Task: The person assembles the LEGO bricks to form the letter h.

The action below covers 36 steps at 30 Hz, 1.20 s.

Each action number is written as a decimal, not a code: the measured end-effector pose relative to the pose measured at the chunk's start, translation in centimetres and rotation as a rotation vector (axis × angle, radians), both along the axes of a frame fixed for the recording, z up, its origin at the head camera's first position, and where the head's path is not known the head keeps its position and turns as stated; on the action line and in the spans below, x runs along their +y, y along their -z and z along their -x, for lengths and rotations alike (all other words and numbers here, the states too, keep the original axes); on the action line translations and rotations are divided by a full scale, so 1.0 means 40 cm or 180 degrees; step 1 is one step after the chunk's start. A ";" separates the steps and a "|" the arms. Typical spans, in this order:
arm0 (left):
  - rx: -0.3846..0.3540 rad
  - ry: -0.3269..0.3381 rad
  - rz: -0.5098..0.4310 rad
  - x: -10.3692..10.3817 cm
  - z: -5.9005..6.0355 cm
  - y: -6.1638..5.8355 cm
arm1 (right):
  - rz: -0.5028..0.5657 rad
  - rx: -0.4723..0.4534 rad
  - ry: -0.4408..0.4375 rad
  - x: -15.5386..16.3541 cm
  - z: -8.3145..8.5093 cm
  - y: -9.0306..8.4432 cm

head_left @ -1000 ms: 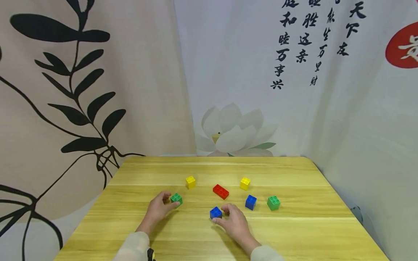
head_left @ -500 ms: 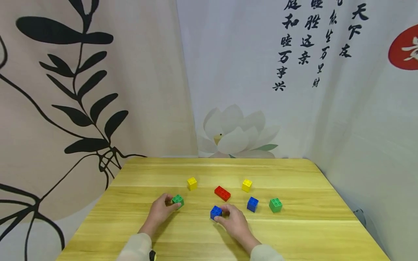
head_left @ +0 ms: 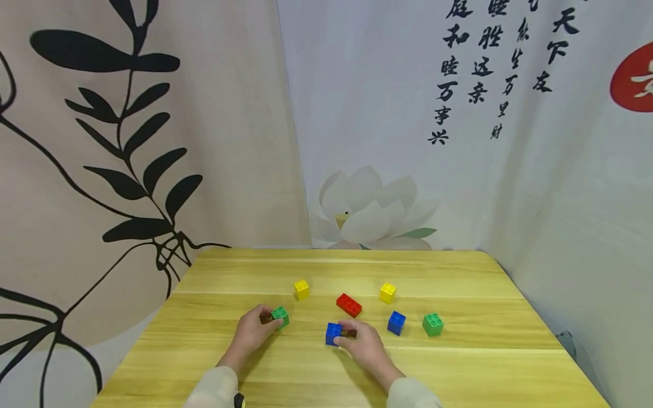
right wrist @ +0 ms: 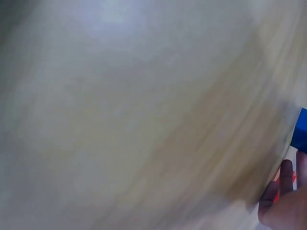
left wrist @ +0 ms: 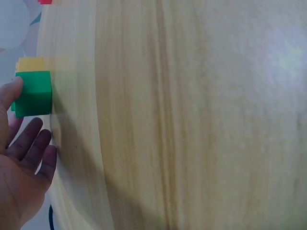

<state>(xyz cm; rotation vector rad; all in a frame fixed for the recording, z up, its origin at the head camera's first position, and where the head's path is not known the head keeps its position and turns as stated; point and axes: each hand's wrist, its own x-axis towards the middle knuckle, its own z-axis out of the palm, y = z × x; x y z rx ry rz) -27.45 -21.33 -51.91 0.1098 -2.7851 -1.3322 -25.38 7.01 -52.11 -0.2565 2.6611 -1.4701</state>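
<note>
Resting on the light wooden table (head_left: pixel 459 368), a small green plastic brick (head_left: pixel 280 317) is pinched by the left hand (head_left: pixel 252 334), while a small blue plastic brick (head_left: pixel 333 334) is gripped by the right hand (head_left: pixel 363 348).

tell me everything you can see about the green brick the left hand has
The green brick is a small, square, glossy plastic block with four round studs on top, set two by two. It sits upright on the wooden table, near its left front area. The left hand pinches it, thumb on one side and fingers curled by the other. A yellow brick lies just beyond, apart from it.
</note>
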 end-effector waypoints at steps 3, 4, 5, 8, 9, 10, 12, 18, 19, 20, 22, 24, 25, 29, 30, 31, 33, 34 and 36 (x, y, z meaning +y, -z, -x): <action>0.0011 0.0024 -0.0016 0.005 0.001 -0.003 | 0.0021 -0.0077 -0.0026 0.000 0.004 -0.001; 0.0009 0.0028 -0.0028 0.007 0.001 -0.005 | 0.0027 -0.0097 -0.0035 0.000 0.005 -0.001; 0.0004 0.0035 -0.0055 0.009 0.002 -0.007 | 0.0025 -0.0099 -0.0045 0.000 0.007 -0.002; -0.0022 0.0069 -0.0133 0.016 0.003 -0.017 | 0.0055 -0.0123 -0.0096 0.001 0.012 -0.002; -0.0027 0.0079 -0.0164 0.019 0.004 -0.022 | 0.0070 -0.0125 -0.0114 0.002 0.013 -0.003; -0.0025 0.0102 -0.0201 0.022 0.005 -0.027 | 0.0084 -0.0123 -0.0137 0.002 0.015 -0.003; -0.0010 0.0165 -0.0265 0.030 0.008 -0.039 | 0.0120 -0.0145 -0.0173 0.003 0.018 -0.003; -0.0026 0.0445 -0.0372 0.067 0.024 -0.070 | 0.0156 -0.0216 -0.0230 0.006 0.027 -0.001; -0.0040 0.0488 -0.0374 0.074 0.025 -0.074 | 0.0161 -0.0235 -0.0230 0.007 0.028 0.000; -0.0052 0.0530 -0.0379 0.080 0.027 -0.078 | 0.0162 -0.0244 -0.0230 0.006 0.029 0.001; -0.0045 0.0609 -0.0396 0.092 0.028 -0.084 | 0.0174 -0.0263 -0.0223 0.005 0.030 0.002; -0.0030 0.0705 -0.0422 0.103 0.028 -0.088 | 0.0191 -0.0264 -0.0227 0.004 0.029 0.001; -0.0031 0.0753 -0.0434 0.108 0.028 -0.090 | 0.0198 -0.0260 -0.0233 0.004 0.029 0.000; -0.0032 0.0956 -0.0483 0.126 0.025 -0.095 | 0.0234 -0.0249 -0.0273 0.002 0.027 -0.003; -0.0042 0.1000 -0.0484 0.130 0.025 -0.095 | 0.0244 -0.0257 -0.0280 0.002 0.027 -0.003; -0.0055 0.1034 -0.0487 0.134 0.025 -0.096 | 0.0244 -0.0267 -0.0280 0.002 0.027 -0.002; -0.0070 0.1092 -0.0496 0.142 0.025 -0.096 | 0.0251 -0.0268 -0.0279 0.003 0.028 0.000; -0.0077 0.1118 -0.0494 0.145 0.025 -0.095 | 0.0249 -0.0261 -0.0280 0.004 0.028 0.002; -0.0092 0.1151 -0.0483 0.151 0.026 -0.093 | 0.0249 -0.0264 -0.0279 0.005 0.030 0.006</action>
